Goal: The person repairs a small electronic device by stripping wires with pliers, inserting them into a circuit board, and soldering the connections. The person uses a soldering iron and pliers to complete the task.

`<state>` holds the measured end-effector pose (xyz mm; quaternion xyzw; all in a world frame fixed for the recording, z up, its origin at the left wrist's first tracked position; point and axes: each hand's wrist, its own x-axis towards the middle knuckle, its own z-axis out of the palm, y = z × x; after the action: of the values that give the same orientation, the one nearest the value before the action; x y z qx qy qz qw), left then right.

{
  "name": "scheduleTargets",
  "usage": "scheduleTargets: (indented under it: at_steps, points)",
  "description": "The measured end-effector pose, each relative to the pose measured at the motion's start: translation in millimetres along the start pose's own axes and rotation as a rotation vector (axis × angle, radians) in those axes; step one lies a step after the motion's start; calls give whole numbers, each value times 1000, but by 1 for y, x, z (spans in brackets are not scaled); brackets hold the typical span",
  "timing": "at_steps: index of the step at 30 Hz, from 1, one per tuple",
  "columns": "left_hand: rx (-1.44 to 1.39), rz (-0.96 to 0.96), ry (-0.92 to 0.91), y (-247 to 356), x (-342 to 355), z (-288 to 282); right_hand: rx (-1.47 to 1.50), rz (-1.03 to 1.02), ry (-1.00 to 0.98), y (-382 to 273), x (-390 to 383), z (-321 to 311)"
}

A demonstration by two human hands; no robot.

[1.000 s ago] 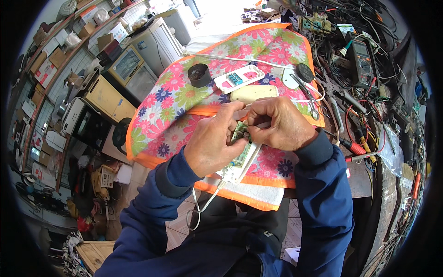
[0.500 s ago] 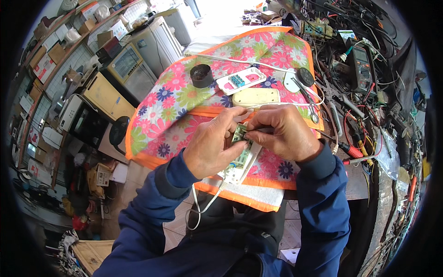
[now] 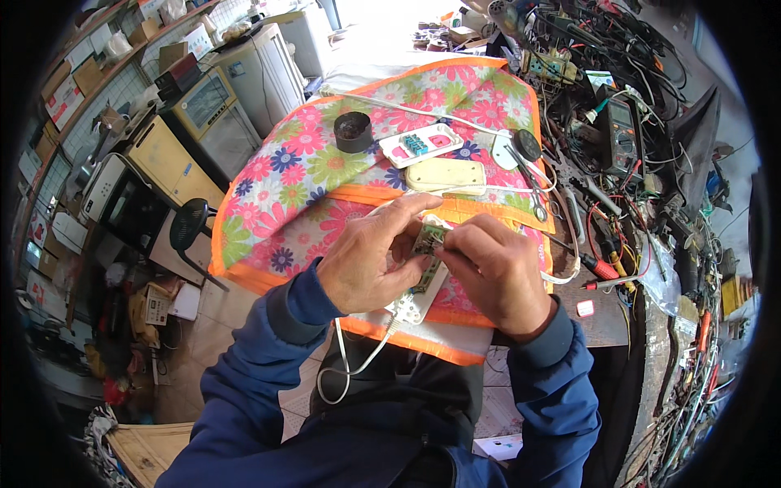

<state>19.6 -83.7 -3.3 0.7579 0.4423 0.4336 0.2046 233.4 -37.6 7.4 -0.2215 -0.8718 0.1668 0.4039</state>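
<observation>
Circuit board [image 3: 430,235] between fingers [image 3: 405,276], label [image 3: 586,308] near sleeve [image 3: 547,370]

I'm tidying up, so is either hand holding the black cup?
No, the black cup stands on the flowered cloth, while the left hand and right hand are at the circuit board.

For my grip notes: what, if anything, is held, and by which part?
The left hand holds the green circuit board by its left side, between thumb and fingers. The right hand is at the board; whether it grips anything cannot be told.
</observation>
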Motion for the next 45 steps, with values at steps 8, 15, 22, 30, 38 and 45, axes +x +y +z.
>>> scheduleTargets:
  at_steps: [8,15,22,30,38,45]
  points:
    - [-116,-55,-36,7,-4,-7,-213,-158,59,-8,-15,10]
    - [-350,-240,-27,14,-7,-5,-347,-269,117,-15,-18,15]
    - [-366,-294,-60,17,-4,-11,-377,-288,129,-13,-25,22]
    - [-387,-244,26,6,-5,0,-346,-291,113,-9,-29,29]
    - [-317,-219,71,2,-5,4,-285,-103,220,-20,-27,29]
    - [-373,-206,118,1,-9,6,-286,27,166,-23,-31,14]
